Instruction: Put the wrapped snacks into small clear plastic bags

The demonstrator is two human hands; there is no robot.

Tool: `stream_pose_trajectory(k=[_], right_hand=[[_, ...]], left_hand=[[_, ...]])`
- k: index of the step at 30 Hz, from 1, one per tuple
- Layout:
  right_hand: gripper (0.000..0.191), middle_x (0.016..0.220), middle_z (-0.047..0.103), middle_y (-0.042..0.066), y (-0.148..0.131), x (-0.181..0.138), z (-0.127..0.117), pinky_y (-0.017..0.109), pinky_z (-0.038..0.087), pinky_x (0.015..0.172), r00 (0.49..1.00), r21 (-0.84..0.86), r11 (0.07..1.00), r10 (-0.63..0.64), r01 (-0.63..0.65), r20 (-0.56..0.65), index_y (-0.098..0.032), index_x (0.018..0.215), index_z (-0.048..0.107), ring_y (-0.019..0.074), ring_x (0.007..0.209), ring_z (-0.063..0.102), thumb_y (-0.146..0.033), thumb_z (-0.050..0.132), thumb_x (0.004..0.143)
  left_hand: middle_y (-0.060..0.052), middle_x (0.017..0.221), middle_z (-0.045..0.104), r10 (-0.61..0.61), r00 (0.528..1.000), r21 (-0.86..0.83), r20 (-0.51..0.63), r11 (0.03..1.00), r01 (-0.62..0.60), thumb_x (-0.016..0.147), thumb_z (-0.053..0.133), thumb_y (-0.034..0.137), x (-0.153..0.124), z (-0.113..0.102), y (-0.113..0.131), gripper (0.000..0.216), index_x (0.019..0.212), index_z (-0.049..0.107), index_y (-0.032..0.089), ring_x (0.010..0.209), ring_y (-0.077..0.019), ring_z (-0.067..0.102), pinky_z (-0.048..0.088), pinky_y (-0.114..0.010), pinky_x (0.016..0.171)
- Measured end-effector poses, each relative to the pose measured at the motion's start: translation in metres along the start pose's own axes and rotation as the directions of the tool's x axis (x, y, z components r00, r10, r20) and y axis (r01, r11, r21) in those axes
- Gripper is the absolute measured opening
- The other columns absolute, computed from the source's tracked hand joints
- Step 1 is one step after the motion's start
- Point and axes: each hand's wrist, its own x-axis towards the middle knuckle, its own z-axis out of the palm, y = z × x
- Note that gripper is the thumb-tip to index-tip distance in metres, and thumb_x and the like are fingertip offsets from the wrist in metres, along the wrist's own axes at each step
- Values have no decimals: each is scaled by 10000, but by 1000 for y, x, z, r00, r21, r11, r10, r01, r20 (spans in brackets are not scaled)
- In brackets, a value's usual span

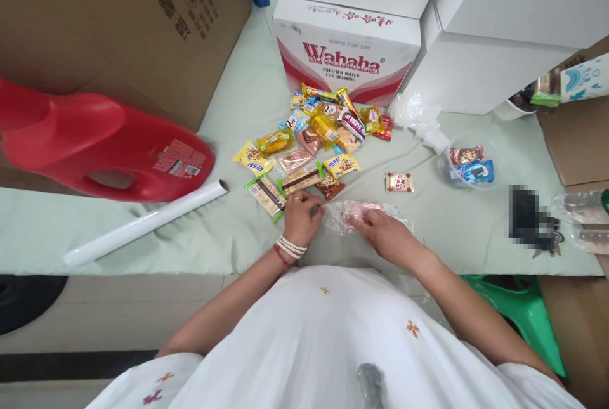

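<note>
My left hand (301, 217) is closed, pinching one end of a clear plastic bag (343, 214) that lies on the pale green cloth. My right hand (380, 229) rests on the bag's other side, fingers curled onto it, with something pink showing through the plastic. Just beyond my left hand lies a pile of wrapped snacks (316, 136), with long wafer bars (266, 195) nearest to it. A single small red and white sweet (399, 182) lies apart, to the right of the pile.
A red plastic jug (95, 142) lies at the left, with a white paper roll (143, 224) in front of it. A Wahaha carton (347, 47) stands behind the snacks. A clear bag holding snacks (469, 165) sits at the right. A green stool (523, 314) stands below.
</note>
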Motion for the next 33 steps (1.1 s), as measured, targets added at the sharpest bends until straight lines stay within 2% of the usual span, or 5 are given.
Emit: stream_pose_trajectory(k=[9, 14, 21, 26, 33], right_hand=[[532, 1099, 584, 102, -11, -13, 30, 383, 517, 901, 954, 317, 948, 78, 18, -289, -259, 1422, 623, 235, 984, 519, -103, 458, 941], [368, 1233, 637, 110, -7, -26, 34, 433, 533, 994, 917, 475, 876, 117, 86, -381, -257, 1294, 693, 251, 1136, 589, -205, 513, 978], [400, 1294, 565, 202, 30, -30, 43, 590, 442, 1063, 508, 447, 740, 671, -502, -541, -172, 1278, 669, 359, 1242, 489, -370, 657, 931], [157, 1377, 518, 192, 42, -26, 45, 558, 434, 1068, 566, 400, 767, 640, -501, -520, -192, 970, 699, 364, 1310, 443, -323, 626, 923], [202, 860, 666, 47, 11, -14, 9, 312, 480, 755, 662, 518, 762, 622, -388, -419, -229, 970, 638, 206, 764, 606, -356, 488, 1018]], left_hand=[[8, 701, 701, -99, 844, -549, 528, 718, 427, 954, 501, 332, -6, -10, 55, 150, 940, 570, 200, 507, -132, 602, 496, -270, 564], [-39, 822, 768, 17, 879, -303, 477, 942, 146, 920, 484, 163, 5, 21, 77, 252, 991, 724, 193, 726, -181, 701, 540, -305, 733], [-90, 1057, 714, 74, 914, 236, 400, 955, -181, 983, 559, 318, 2, 24, 83, 286, 1189, 758, 301, 819, -237, 679, 485, -334, 693], [-166, 1223, 622, 89, 971, 241, 221, 960, -142, 851, 755, 389, 8, 27, 72, 618, 1413, 589, 192, 1145, -343, 600, 514, -414, 889], [-145, 1084, 662, 102, 929, 217, 355, 958, -189, 867, 722, 414, 10, 28, 72, 234, 937, 673, 196, 1090, -353, 608, 507, -444, 869]])
